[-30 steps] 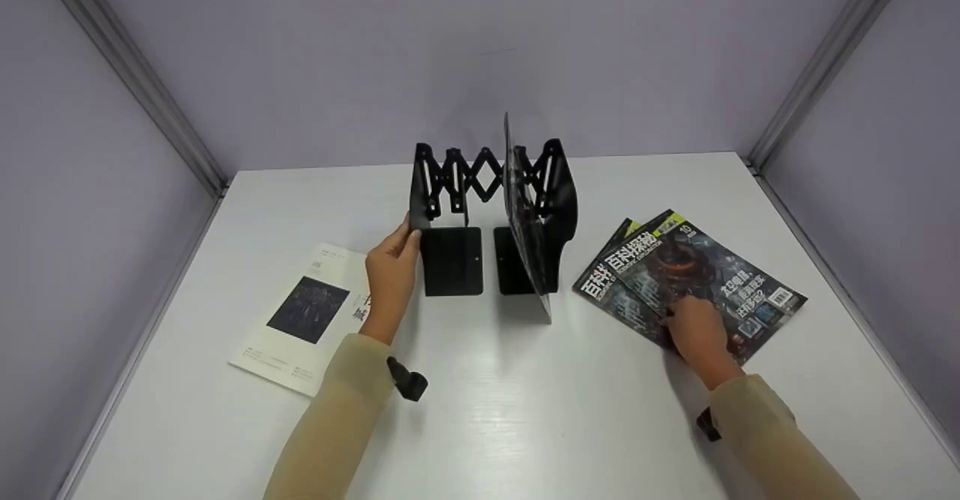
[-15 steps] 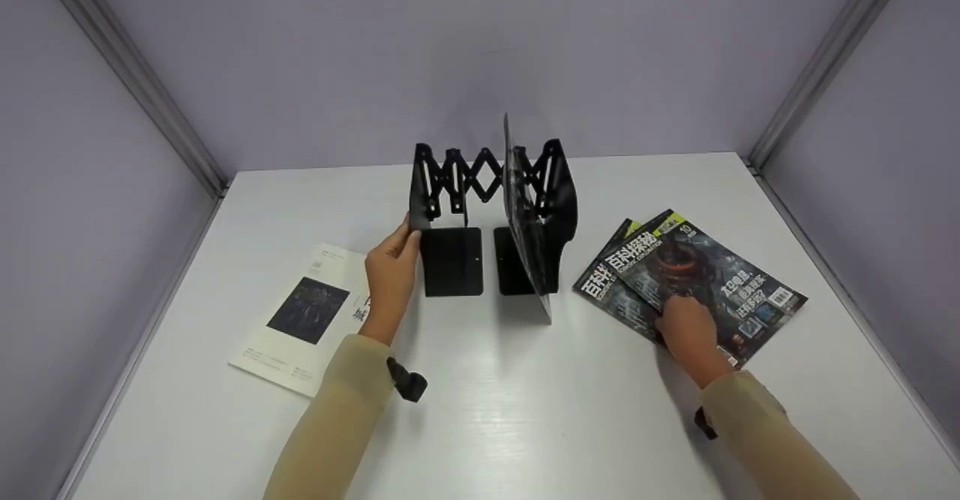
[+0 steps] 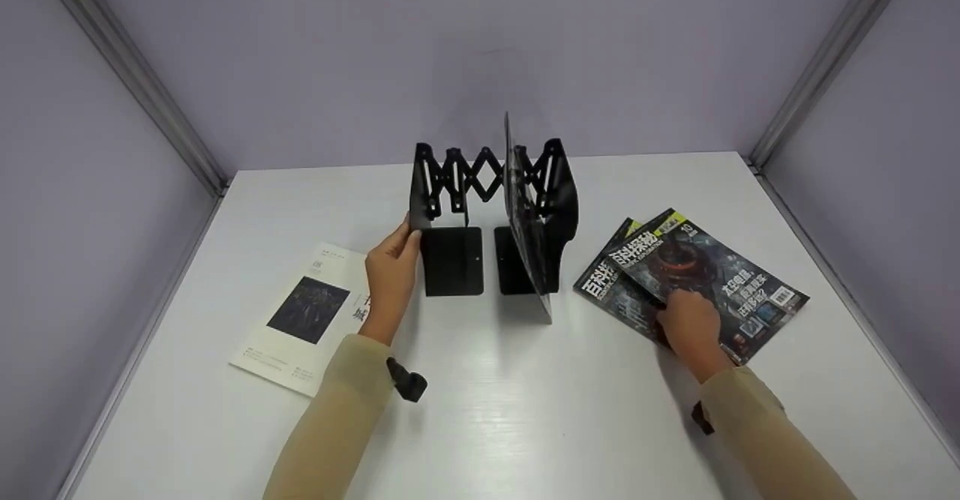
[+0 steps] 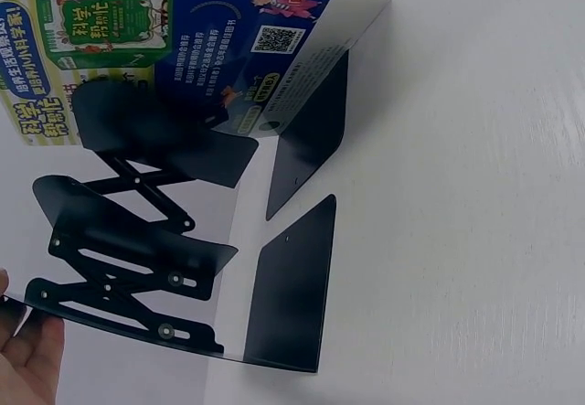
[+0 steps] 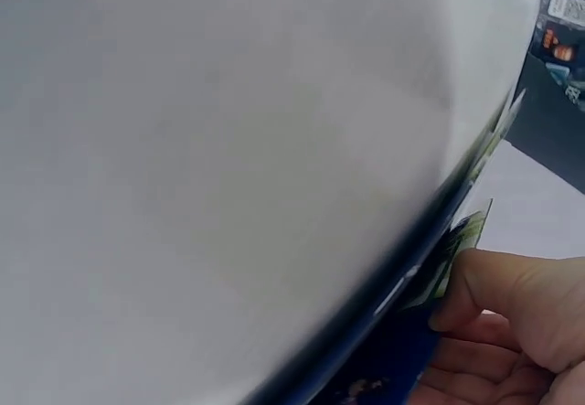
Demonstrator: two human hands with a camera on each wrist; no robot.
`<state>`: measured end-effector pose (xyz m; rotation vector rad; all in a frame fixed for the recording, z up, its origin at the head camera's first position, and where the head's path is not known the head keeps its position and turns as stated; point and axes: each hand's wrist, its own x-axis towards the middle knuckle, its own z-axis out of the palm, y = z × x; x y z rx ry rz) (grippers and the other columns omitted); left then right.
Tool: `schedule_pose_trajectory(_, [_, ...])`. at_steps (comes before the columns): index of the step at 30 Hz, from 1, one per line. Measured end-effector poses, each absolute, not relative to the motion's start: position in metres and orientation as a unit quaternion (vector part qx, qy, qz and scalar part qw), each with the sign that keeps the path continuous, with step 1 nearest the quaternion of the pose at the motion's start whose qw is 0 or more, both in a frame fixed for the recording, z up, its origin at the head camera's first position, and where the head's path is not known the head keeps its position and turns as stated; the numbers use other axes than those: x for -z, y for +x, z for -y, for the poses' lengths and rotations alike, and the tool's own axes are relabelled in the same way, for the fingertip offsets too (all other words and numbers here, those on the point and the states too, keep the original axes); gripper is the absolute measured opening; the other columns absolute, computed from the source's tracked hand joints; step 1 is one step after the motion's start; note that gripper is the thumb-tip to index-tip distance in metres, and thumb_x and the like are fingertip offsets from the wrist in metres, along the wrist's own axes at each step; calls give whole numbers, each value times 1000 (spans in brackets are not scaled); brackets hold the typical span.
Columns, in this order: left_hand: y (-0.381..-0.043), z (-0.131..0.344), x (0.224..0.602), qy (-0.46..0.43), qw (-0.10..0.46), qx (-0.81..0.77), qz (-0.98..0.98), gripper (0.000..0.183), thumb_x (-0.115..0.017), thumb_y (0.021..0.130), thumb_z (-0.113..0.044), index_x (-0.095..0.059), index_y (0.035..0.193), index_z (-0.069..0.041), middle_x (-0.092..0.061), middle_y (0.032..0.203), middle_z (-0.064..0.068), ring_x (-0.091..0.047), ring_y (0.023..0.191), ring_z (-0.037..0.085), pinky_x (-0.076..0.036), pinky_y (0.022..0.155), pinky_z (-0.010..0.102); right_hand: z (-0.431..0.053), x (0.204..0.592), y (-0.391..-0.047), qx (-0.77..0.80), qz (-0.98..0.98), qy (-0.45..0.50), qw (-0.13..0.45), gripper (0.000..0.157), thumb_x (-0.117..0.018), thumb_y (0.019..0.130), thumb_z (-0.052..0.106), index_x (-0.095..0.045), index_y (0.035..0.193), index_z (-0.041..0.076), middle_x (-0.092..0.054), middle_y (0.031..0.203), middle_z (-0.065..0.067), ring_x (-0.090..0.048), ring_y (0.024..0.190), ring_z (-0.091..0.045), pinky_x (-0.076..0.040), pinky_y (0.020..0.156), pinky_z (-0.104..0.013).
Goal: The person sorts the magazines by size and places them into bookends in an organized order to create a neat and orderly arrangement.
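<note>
Magazine [image 3: 712, 279]: thin, floppy, glossy; lift by near edge.
Right hand [image 3: 691, 327]: pinching its edge, center right.
Left hand [image 3: 390, 275]: fingers straight against rack [image 3: 450, 208].

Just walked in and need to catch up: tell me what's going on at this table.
A person is working at a white table with a black folding book stand. The left hand rests against the stand's left end plate. One magazine already stands upright in it. The right hand grips the near edge of the top magazine of a small pile on the right. A pale booklet lies flat on the left.
</note>
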<state>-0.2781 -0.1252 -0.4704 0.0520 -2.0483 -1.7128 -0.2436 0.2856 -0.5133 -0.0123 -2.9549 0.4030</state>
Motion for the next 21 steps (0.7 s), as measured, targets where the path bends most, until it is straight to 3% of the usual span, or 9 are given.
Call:
schedule_pose_trajectory(8, [-277,126,470,19,244,615,749,33,-61,86,-19,-58,117,-9,-58,115,5,-54,107,12,-46,85,20,-299,514,-243,-150,981,-22,123,14,-52,70,-6,-59,57,-3,-58,61,-24,-54,52,-34,-40,43,-48])
schedule_pose_trajectory(16, [-279,126,472,22,243,620,746,32,-60,86,-17,-58,117,-9,-58,116,4,-54,107,10,-45,84,17,-304,512,-242,-156,978,-51,124,21,-47,73,-7,-57,55,-3,-58,62,-25,-54,52,-34,-39,39,-46])
schedule_pose_trajectory(21, [-278,125,471,17,237,628,741,33,-59,87,-16,-57,118,-6,-57,117,8,-53,108,12,-45,85,19,-306,511,-239,-178,969,-42,165,21,-47,73,-9,-57,56,-3,-58,62,-25,-53,50,-32,-37,38,-43])
